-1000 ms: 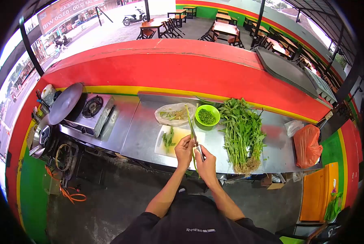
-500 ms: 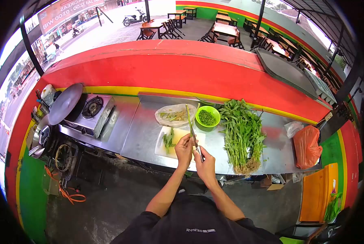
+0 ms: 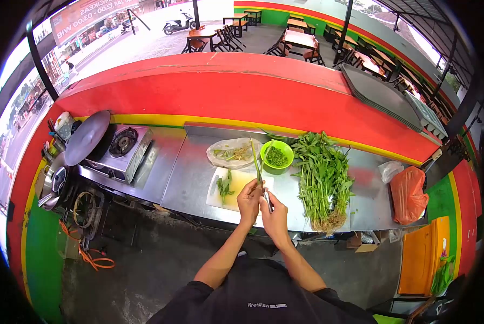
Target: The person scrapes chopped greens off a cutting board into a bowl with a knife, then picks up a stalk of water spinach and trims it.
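Note:
My left hand (image 3: pixel 249 202) is closed around a long green vegetable stem (image 3: pixel 255 156), which points up and away over the counter. Just to its right, my right hand (image 3: pixel 275 217) grips a knife (image 3: pixel 267 197), its blade close against the lower part of the stem. Both hands are above the near edge of a white cutting board (image 3: pixel 214 197), where some cut green leaves (image 3: pixel 224 184) lie on the left. Behind the board are a clear plastic bag of stem trimmings (image 3: pixel 232 153) and a lime-green bowl of chopped greens (image 3: pixel 276 156).
A big bunch of leafy greens (image 3: pixel 323 178) with roots lies right of the board. Farther right sits an orange plastic bag (image 3: pixel 409 195). On the left are a gas stove (image 3: pixel 124 146) and a large wok (image 3: pixel 88 138). A red wall (image 3: pixel 209 89) runs behind the steel counter.
Both hands have shifted slightly, and the stem's upper end has moved a little to the right. The knife stays beside the stem.

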A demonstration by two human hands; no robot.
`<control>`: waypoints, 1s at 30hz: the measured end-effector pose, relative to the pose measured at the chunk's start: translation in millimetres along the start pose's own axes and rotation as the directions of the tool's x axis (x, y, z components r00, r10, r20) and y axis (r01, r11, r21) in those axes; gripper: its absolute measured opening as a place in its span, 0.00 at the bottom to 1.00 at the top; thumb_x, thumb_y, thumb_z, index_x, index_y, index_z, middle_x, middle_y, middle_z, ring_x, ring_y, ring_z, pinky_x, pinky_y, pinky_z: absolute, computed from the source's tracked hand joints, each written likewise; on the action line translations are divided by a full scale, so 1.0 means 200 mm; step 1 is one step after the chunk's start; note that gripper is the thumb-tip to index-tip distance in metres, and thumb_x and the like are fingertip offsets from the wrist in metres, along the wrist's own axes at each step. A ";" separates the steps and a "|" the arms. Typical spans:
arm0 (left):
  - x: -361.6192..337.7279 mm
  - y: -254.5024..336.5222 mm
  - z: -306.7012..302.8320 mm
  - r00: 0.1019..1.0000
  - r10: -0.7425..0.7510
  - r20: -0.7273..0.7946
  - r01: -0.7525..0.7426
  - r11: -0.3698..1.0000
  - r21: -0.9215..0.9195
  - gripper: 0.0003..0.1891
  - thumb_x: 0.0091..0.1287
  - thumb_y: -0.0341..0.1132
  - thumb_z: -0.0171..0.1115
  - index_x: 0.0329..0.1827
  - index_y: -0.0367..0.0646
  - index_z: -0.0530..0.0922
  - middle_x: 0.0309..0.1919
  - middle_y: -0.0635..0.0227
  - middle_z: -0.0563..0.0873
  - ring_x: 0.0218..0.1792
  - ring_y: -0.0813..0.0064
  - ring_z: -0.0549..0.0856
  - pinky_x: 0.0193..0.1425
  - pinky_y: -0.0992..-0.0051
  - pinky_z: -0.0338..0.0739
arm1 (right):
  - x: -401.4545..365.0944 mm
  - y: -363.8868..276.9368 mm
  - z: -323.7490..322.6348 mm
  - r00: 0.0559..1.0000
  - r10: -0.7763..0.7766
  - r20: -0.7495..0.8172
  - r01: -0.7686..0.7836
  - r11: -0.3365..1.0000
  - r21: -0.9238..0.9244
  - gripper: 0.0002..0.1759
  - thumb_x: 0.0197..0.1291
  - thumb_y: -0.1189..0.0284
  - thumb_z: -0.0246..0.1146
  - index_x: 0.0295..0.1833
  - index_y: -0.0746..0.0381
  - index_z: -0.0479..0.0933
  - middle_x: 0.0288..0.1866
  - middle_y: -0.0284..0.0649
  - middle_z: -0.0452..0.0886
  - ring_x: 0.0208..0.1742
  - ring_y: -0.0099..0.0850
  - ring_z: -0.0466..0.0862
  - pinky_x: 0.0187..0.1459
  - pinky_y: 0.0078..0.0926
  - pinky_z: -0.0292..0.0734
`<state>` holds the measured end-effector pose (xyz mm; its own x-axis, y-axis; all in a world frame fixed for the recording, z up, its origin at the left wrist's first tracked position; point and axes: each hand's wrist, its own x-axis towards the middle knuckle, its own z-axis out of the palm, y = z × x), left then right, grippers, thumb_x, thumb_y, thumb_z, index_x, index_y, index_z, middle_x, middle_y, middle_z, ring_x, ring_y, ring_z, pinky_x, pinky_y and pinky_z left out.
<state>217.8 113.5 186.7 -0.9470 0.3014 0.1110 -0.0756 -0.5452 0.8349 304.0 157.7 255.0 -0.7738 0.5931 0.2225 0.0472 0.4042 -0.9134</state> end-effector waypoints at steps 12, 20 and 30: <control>0.00 -0.01 -0.01 0.999 -0.019 -0.049 0.022 0.997 0.068 0.16 0.73 0.26 0.61 0.61 0.29 0.77 0.50 0.59 0.88 0.45 0.75 0.87 0.51 0.77 0.81 | -0.01 -0.04 -0.01 0.999 0.039 0.025 -0.039 0.999 -0.005 0.16 0.69 0.71 0.61 0.55 0.71 0.79 0.21 0.40 0.73 0.26 0.21 0.68 0.28 0.29 0.67; 0.04 -0.01 -0.05 0.998 0.030 0.049 -0.036 0.993 0.110 0.20 0.73 0.30 0.63 0.65 0.31 0.75 0.52 0.59 0.86 0.46 0.73 0.87 0.52 0.74 0.82 | -0.01 0.00 0.00 0.999 0.042 0.020 -0.042 0.999 0.014 0.14 0.69 0.72 0.59 0.55 0.69 0.80 0.21 0.36 0.72 0.25 0.18 0.67 0.27 0.25 0.65; 0.03 -0.02 -0.06 0.999 -0.001 0.048 -0.010 0.975 0.222 0.19 0.73 0.26 0.61 0.65 0.32 0.76 0.53 0.60 0.87 0.49 0.78 0.85 0.54 0.77 0.80 | 0.02 -0.01 0.01 0.999 0.039 0.013 -0.039 0.999 0.020 0.15 0.69 0.72 0.60 0.55 0.69 0.80 0.22 0.38 0.75 0.27 0.18 0.68 0.28 0.27 0.68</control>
<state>208.7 107.3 177.4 -0.9309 0.3390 0.1363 0.0052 -0.3607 0.9327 299.1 157.8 257.0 -0.7793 0.5995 0.1825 0.0648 0.3668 -0.9281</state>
